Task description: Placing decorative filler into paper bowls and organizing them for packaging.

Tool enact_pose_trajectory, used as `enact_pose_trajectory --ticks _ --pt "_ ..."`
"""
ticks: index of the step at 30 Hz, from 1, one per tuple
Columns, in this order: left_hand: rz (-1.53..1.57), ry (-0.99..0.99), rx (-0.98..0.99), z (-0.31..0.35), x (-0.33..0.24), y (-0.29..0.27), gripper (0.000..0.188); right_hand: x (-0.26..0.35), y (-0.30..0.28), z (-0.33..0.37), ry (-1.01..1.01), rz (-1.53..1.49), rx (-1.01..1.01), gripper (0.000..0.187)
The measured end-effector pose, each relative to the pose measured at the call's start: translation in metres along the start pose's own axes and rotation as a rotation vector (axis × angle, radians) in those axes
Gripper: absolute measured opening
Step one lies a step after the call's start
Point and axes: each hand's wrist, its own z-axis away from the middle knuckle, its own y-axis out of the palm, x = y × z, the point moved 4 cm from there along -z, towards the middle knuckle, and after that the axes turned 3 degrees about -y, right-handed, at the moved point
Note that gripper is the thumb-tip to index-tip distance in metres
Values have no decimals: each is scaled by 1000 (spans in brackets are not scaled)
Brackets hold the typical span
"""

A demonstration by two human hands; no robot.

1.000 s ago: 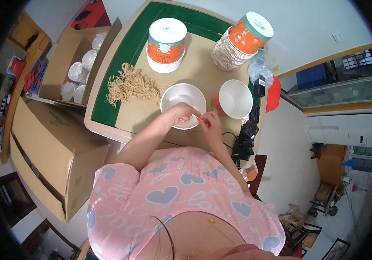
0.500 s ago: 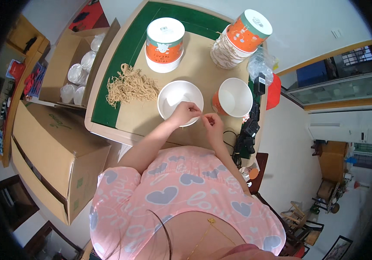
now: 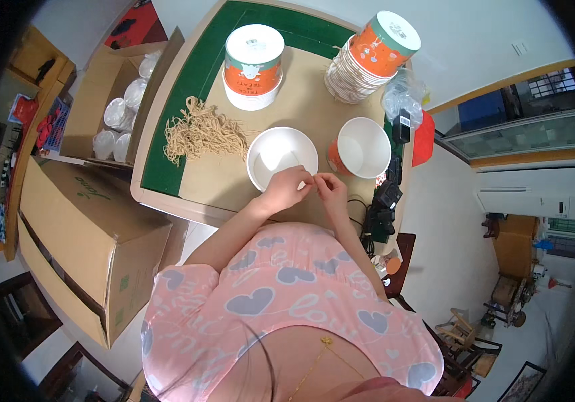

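My left hand (image 3: 286,188) and my right hand (image 3: 331,189) meet fingertip to fingertip at the near rim of a white paper tub (image 3: 269,149). Both are closed in a pinch; whatever is between the fingers is too small to make out. The tub stands open side up, its inside white. Just right of it is an orange-sided paper tub (image 3: 362,149), likewise open side up. A tangled heap of tan strings (image 3: 205,134) lies to the left.
At the back, an upside-down orange and green tub (image 3: 254,67) and a tall tilted stack of tubs (image 3: 360,70) stand on cardboard. Black adapters and cables (image 3: 387,201) line the table's right edge. Left are a carton of wrapped tubs (image 3: 93,90) and a large carton (image 3: 93,228).
My hands have come closer together, fingertips now touching, and sit slightly nearer the body relative to the tub. The white tub appears a little further right.
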Motion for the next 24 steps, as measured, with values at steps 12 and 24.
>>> enact_pose_trajectory --ticks 12,24 --pt "277 -364 58 -3 18 -1 12 12 -2 -4 -165 156 200 10" --pt "264 -428 -12 -5 23 3 13 4 2 -4 104 -11 144 11"
